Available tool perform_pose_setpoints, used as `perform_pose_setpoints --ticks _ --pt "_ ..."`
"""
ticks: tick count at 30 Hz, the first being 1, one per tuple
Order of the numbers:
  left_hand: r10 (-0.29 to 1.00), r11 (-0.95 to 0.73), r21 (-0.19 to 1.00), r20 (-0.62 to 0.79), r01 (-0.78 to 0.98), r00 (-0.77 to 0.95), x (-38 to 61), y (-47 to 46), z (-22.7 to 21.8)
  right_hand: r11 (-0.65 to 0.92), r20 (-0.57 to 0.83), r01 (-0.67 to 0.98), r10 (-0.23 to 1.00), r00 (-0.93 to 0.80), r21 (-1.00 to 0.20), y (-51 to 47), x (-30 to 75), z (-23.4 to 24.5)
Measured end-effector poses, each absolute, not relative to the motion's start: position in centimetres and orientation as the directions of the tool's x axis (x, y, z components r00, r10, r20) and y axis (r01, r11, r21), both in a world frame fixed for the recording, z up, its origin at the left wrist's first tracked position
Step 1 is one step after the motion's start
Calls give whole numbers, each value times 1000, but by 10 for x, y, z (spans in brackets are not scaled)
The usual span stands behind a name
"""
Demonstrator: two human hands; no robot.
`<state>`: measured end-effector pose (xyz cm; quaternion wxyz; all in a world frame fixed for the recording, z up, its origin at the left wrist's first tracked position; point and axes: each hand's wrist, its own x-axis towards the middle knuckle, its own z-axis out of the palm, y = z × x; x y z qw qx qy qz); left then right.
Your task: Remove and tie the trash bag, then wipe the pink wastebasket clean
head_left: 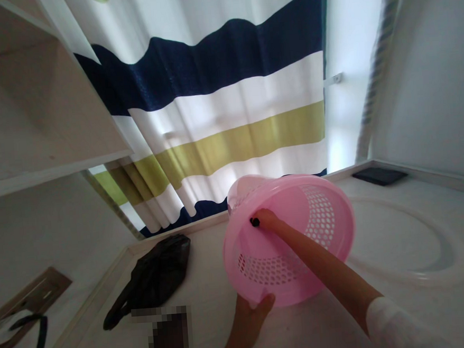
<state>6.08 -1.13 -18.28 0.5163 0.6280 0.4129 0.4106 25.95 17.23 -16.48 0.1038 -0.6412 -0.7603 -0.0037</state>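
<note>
- Left hand (248, 316): closed on the near rim of the pink basket (325, 204), thumb over the edge and fingers underneath. It holds the basket tipped, with the opening facing the camera.
- Right hand (267, 219): reaches inside the basket, the forearm crossing the opening. The fingers are bunched narrow at a small black bit (254, 221) on the inner wall. It looks like a pinch, but the exact grip is too small to confirm.
- The basket is raised over the white counter (208, 292), roughly mid-frame.
- Count: 2 hands, 1 basket, 1 black bit.
- Also around, 1 of each:
- Black bag (154, 277) lies flat on the counter, left of the basket and apart from it.
- Clear hoop (457, 248) lies on the counter right of the basket; its near side runs behind the basket's edge.
- Dark flat slab (379, 175) sits at the wall, right of and behind the basket.
- Striped curtain (230, 100) hangs behind the basket.
- Shelf (32, 103) is up and left of the basket.
- Black strap (38, 330) is far left of the basket, low down.
- The right forearm hides part of the basket's inside, and the basket hides the counter under it.
</note>
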Motion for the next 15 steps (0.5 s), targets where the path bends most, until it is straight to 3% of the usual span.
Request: perform_pose_setpoints --ticks 6,15 --pt "944 -78 986 26 146 328 63 -10 -184 147 196 973 974 -112 -179 172 261 -168" --pt "947 -105 988 64 115 313 64 -7 -174 145 186 965 977 -105 -218 172 254 -170"
